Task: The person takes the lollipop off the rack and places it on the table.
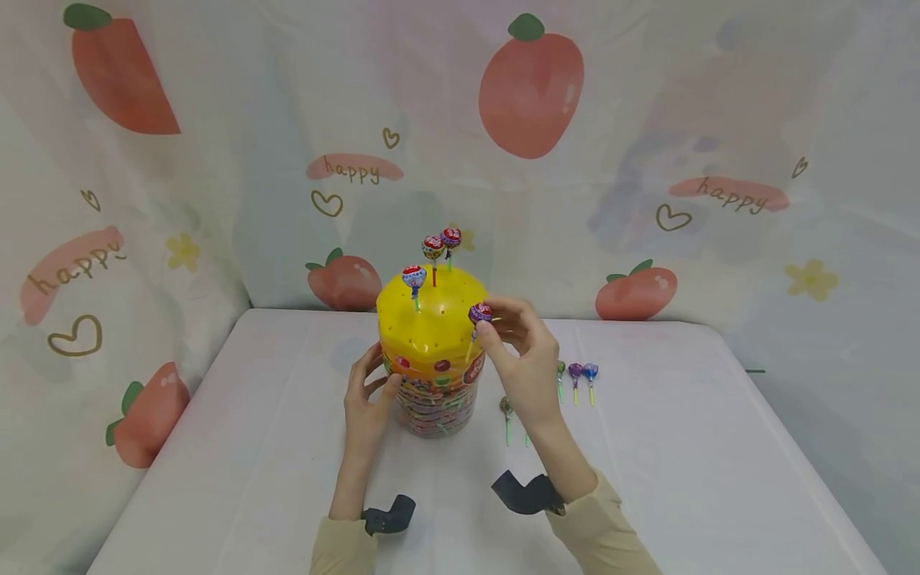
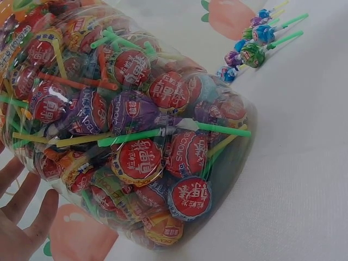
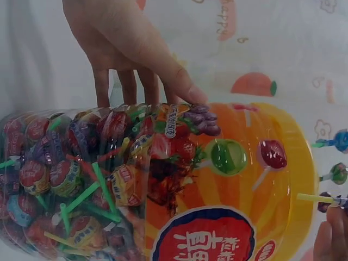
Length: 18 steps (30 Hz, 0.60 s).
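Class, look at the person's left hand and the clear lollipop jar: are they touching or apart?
Touching. In the right wrist view, the left hand lays its fingertips on the lollipop jar.

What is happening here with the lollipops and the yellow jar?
A person works at a white table. The left hand rests against the side of a clear jar full of lollipops. The right hand pinches a purple lollipop at the edge of the jar's yellow lid, which has holes. Three lollipops stand in the lid. A few loose lollipops lie on the table to the right.
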Available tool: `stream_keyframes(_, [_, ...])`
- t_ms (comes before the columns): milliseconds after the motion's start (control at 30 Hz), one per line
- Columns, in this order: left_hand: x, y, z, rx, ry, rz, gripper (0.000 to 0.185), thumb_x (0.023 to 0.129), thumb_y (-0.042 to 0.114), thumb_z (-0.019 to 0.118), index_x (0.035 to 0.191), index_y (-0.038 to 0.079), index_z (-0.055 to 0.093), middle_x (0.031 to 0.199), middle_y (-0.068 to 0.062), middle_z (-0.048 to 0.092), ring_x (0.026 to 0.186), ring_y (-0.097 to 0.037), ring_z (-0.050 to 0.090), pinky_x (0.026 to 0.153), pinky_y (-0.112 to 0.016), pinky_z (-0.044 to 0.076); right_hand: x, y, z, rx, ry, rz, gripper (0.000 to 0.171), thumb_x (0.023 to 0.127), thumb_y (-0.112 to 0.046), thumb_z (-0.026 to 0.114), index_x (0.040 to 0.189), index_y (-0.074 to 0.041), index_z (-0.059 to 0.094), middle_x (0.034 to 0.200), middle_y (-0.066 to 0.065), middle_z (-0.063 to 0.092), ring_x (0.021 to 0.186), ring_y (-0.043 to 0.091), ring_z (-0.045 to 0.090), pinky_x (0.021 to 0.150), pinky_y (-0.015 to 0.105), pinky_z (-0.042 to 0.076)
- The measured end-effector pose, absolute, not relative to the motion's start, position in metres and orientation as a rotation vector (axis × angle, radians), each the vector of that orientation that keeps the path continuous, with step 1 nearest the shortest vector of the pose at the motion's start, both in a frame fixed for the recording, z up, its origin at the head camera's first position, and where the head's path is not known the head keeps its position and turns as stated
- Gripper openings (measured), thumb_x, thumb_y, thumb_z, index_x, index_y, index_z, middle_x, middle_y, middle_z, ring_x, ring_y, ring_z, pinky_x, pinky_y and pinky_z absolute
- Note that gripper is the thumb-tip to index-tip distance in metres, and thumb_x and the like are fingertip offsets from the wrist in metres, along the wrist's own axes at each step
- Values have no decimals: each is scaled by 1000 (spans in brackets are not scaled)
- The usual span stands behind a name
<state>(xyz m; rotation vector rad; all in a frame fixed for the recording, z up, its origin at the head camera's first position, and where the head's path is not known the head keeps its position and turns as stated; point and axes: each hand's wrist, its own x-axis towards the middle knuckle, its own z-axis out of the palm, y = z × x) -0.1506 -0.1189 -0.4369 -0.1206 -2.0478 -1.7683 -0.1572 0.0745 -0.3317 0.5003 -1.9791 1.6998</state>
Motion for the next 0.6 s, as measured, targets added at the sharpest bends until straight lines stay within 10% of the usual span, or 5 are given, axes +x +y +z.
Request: stream_keyframes(600, [-149,-118,-433,-82,-2092,-1741,54,92,6,60,143,3,42,142,-17,47,132,-31,46,103,-44,45,-160,102,-366,300,-2059,1685,26,90,-11,67,114,-3,63,104,13,66,86,8,60,76,13,51])
